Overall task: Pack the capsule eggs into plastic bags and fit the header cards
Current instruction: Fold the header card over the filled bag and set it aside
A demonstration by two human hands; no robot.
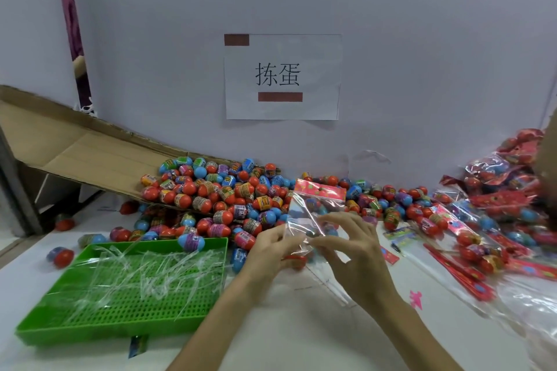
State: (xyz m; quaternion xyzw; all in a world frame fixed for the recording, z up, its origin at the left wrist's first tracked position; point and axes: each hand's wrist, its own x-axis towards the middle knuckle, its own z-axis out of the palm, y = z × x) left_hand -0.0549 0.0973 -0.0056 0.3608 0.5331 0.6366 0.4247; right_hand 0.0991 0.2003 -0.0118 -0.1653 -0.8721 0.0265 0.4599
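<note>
A clear plastic bag [310, 214] with a pink-red header card [320, 190] at its far end is held up over the table. My left hand [272, 250] pinches the bag's near open end, and a red capsule egg [294, 260] shows under its fingers. My right hand [352, 247] grips the same end from the right, fingers spread. Behind the bag lies a big heap of capsule eggs [229, 196], mostly red and blue.
A green plastic tray [60, 322] with clear plastic strips sits at the left front. A tilted cardboard flap [90, 153] leans behind the heap. Packed bags [497, 205] and loose header cards [461, 274] pile at the right. A paper sign [282, 77] hangs on the wall.
</note>
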